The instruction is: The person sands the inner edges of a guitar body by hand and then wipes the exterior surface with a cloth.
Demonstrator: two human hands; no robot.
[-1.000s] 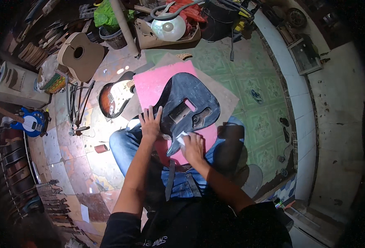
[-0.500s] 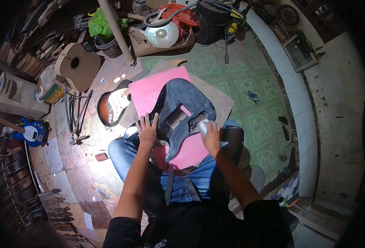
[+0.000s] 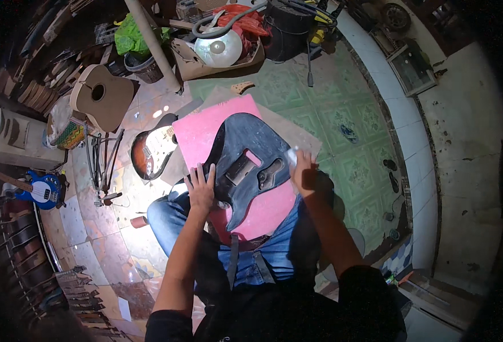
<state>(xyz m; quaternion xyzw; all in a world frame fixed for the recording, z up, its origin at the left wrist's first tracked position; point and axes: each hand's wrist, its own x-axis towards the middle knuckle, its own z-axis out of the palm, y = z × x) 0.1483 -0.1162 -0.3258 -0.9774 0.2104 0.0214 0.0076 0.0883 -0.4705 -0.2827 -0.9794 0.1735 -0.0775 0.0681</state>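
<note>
A dark, matte electric guitar body (image 3: 244,134) lies across my lap on a pink board (image 3: 197,132). It has a rectangular cutout in the middle and a curved cavity beside it. My left hand (image 3: 202,192) rests on the body's left edge, its fingers spread. At the right edge of the body, my right hand (image 3: 305,175) is closed on a small whitish piece (image 3: 292,156). Fingers partly cover that piece, so I cannot tell whether it is cloth or paper.
A sunburst guitar body (image 3: 141,155) lies on the floor to the left, near an unfinished acoustic body (image 3: 94,102) and a blue bass (image 3: 45,191). At the back stand a cardboard box (image 3: 197,69) and a black bucket (image 3: 286,35). A sandal (image 3: 348,133) lies on the green tiles.
My right hand has moved right and slightly away from me, from the curved cavity to the body's right edge, still holding the whitish piece. My left hand stays at the left edge.
</note>
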